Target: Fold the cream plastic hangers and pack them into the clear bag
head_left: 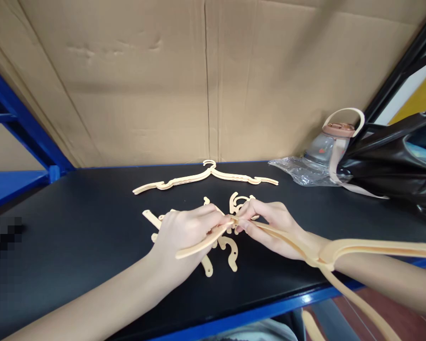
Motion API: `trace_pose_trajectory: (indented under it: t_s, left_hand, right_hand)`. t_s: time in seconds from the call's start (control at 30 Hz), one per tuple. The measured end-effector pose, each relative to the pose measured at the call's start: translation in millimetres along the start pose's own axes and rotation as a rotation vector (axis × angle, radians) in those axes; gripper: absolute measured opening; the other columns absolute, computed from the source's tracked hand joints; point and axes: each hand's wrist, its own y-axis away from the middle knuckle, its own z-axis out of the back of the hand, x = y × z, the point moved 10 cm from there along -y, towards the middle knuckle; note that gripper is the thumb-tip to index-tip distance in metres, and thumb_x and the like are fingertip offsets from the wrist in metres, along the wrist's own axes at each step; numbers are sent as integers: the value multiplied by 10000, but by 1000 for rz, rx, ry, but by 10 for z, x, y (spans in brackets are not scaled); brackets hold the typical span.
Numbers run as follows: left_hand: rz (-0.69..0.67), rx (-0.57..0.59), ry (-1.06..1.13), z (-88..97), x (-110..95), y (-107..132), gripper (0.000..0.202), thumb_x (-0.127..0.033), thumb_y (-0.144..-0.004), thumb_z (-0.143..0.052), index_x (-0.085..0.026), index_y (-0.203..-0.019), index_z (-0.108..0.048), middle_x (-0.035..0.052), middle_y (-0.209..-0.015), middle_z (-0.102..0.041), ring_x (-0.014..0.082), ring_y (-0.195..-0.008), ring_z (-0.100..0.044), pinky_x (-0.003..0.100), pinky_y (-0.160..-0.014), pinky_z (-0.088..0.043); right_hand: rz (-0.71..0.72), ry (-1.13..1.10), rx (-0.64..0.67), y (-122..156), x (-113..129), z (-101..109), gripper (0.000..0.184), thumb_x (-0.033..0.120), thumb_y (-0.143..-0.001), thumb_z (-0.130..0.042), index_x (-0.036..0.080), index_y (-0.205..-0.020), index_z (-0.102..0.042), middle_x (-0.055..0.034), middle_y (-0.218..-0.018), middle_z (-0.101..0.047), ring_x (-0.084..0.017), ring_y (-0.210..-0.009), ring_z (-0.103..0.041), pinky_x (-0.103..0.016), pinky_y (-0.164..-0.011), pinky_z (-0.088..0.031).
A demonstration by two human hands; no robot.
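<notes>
My left hand [188, 232] pinches a cream plastic strip [200, 246], a hanger arm. Opposite it, my right hand [273, 227] grips the end of a long cream hanger part [341, 251], which runs back over my right wrist and branches past the table's front edge. The two pieces meet at a joint [235, 220] between my fingertips; whether they are locked together I cannot tell. Beneath and around my hands lie several loose cream hanger pieces, among them a curved hook [230, 253]. Farther back a whole cream hanger [209, 175] lies flat on the black table [92, 227].
A clear bottle [321, 147] with a pink lid and strap stands at the back right, by crumpled clear plastic [298, 170] and a black bag [386, 161]. Cardboard [145, 85] walls the back. A blue metal frame [31, 132] rises at left.
</notes>
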Motion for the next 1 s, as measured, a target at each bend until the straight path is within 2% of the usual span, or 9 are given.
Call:
trace_pose_trajectory:
  t_s: [0.1,0.2,0.37,0.43,0.5,0.63,0.8,0.9,1.0]
  left_hand:
    - [63,23,160,44,25,-10,240,-280,-892,-505,-258,-826,-734,-36,-661,-616,87,-554,-561,183,-452,-330]
    - [142,20,289,69,73,-32,190,-294,-855,-572,-247,-802,-748,-25,-627,-609,95,-541,-565,175,-438,-363]
    - [464,119,774,-145,334,-37,135,-289,-701,-730,-157,-681,-715,3,-602,-629,108,-435,-574,203,-404,-477]
    - [513,157,901,-203,367,-49,135,-285,-672,-750,-159,-666,-701,-7,-556,-615,101,-410,-557,198,-388,-474]
    - [510,146,956,-191,382,-75,141,-294,-673,-747,-164,-663,-693,-27,-490,-573,80,-383,-517,166,-356,-418]
    - [522,94,972,-154,416,-82,170,-321,-694,-731,-157,-692,-686,-45,-448,-510,59,-377,-466,142,-336,-305]
    - [482,70,937,-137,370,-77,182,-346,-772,-658,-168,-789,-688,-11,-622,-619,67,-415,-498,170,-357,-352]
    - [394,-73,676,60,360,-83,155,-328,-801,-637,-190,-800,-706,-8,-710,-673,84,-470,-539,185,-396,-405]
    - [203,-246,359,307,211,-69,122,-272,-828,-622,-214,-843,-729,-18,-713,-687,88,-542,-558,180,-465,-422]
  right_hand:
    - [-4,-89,27,-12,-3,-8,166,262,-903,-531,184,-759,-558,-34,-784,-672,-129,-686,-640,-241,-608,-504]
    - [-75,-223,43,-22,-94,-31,169,279,-890,-568,178,-756,-552,-30,-786,-670,-123,-678,-635,-235,-592,-491]
    - [-203,-597,97,-59,-189,-89,179,260,-867,-600,166,-734,-524,-36,-736,-693,-162,-672,-683,-285,-618,-502]
    - [-234,-691,127,-74,-184,-95,177,248,-864,-596,163,-730,-516,-49,-751,-711,-170,-642,-690,-292,-600,-506]
    - [-258,-738,129,-87,-191,-71,171,237,-869,-581,164,-731,-512,-59,-773,-725,-173,-634,-692,-299,-602,-512]
    - [-290,-763,76,-104,-253,3,172,236,-873,-576,169,-733,-504,-60,-771,-733,-179,-618,-695,-312,-604,-528]
    - [-298,-757,28,-116,-290,36,155,251,-868,-588,166,-756,-525,-56,-763,-730,-167,-627,-696,-296,-617,-538]
    - [-316,-755,26,-107,-290,13,106,265,-871,-583,162,-844,-575,-48,-789,-726,-147,-660,-688,-278,-647,-539]
    - [-346,-755,22,-91,-301,-21,130,279,-879,-566,162,-822,-575,-49,-808,-717,-139,-688,-677,-274,-673,-536]
